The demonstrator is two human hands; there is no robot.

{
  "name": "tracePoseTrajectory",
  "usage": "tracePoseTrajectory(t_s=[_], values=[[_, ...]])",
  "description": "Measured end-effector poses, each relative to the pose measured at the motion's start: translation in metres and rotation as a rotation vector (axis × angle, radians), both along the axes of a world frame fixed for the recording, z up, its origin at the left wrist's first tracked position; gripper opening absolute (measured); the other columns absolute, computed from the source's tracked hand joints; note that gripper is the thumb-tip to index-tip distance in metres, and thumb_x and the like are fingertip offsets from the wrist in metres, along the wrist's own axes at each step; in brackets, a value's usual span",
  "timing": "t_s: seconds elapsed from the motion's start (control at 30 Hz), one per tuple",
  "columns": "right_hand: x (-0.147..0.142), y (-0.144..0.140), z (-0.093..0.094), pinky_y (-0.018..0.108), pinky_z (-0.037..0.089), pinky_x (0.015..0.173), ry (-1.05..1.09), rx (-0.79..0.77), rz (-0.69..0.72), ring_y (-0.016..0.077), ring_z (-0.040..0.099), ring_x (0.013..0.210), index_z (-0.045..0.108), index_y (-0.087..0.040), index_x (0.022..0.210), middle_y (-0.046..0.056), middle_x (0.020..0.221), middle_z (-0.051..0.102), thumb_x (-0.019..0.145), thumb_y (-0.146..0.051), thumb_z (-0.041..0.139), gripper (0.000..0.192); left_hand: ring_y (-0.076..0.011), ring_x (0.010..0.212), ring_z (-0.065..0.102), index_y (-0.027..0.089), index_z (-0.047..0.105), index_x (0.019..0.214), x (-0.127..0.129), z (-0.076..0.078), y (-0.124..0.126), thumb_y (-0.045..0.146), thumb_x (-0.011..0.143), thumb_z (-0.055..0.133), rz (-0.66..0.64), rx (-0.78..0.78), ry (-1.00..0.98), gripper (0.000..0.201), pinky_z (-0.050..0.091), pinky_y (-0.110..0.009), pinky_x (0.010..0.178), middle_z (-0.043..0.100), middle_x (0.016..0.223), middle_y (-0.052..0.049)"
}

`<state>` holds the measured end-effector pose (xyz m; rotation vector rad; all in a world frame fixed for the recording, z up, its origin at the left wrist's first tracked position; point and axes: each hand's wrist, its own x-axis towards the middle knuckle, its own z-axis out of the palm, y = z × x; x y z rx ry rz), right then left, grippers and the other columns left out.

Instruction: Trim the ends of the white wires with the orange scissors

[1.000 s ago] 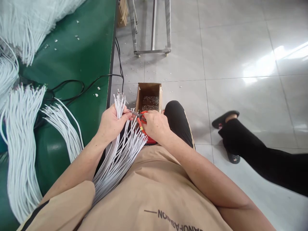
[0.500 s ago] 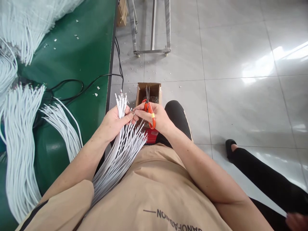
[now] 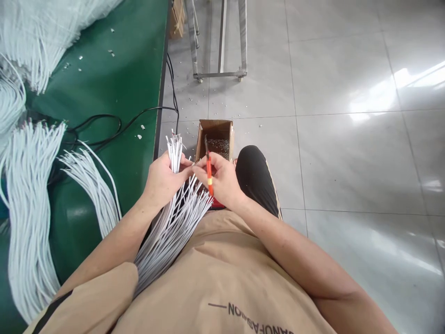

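White cables (image 3: 174, 204), a bundle fanned across the lap beside the green counter (image 3: 114, 83), sit clenched in the left hand (image 3: 163, 178) while the right hand (image 3: 222, 178), gripping orange-handled cutters (image 3: 208, 169), pinches one strand, best singled out cleanly above the cardboard box (image 3: 215, 137).

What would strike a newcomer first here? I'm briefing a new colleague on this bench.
The fan of white wires gripped in the left hand at centre, with orange-handled scissors in the right hand. Beyond them, a cardboard box sits on the floor; more white wire bundles lie on the green table at left.
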<state>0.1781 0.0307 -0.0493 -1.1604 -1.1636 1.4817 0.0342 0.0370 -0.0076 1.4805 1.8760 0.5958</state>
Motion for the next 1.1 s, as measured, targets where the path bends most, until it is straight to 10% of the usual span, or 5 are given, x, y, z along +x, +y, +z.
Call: tracePoseTrajectory(t_s=[0.2,0.4,0.6,1.1], values=[[0.002,0.007,0.008,0.023,0.037,0.058,0.107,-0.123,-0.191,0.0079,0.040,0.058,0.054,-0.017,0.067,-0.004,0.061,0.046,0.077,-0.041,0.061,0.027,-0.0194,0.078,0.065,0.020,0.056,0.078,-0.006,-0.007,0.002,0.032,0.062,0.075,0.013,-0.030,-0.084,0.027,0.045,-0.032,0.075,0.072,0.081,0.000],[0.002,0.011,-0.001,0.024,0.040,0.060,0.045,-0.153,0.020,0.0099,0.048,0.062,0.064,-0.016,0.076,-0.001,0.070,0.059,0.072,-0.037,0.065,0.021,-0.0174,0.074,0.061,0.019,0.061,0.084,-0.011,-0.010,0.003,0.036,0.061,0.079,-0.008,-0.069,-0.262,0.034,0.046,-0.030,0.072,0.069,0.081,-0.001],[0.001,0.016,0.004,0.024,0.043,0.067,-0.004,-0.073,-0.212,0.0107,0.052,0.071,0.065,-0.018,0.090,0.001,0.082,0.062,0.079,-0.037,0.058,0.023,-0.0165,0.077,0.059,0.017,0.068,0.097,-0.016,-0.005,0.006,0.043,0.074,0.069,-0.006,-0.245,-0.577,0.034,0.048,-0.028,0.070,0.066,0.084,-0.004],[0.005,0.025,0.020,0.023,0.035,0.057,0.206,-0.211,0.080,0.0064,0.038,0.055,0.058,-0.016,0.066,-0.005,0.061,0.048,0.071,-0.034,0.069,0.022,-0.0073,0.058,0.051,0.017,0.047,0.062,-0.012,-0.002,0.012,0.018,0.060,0.080,0.144,-0.145,-0.744,0.034,0.043,-0.022,0.061,0.051,0.060,0.006]])
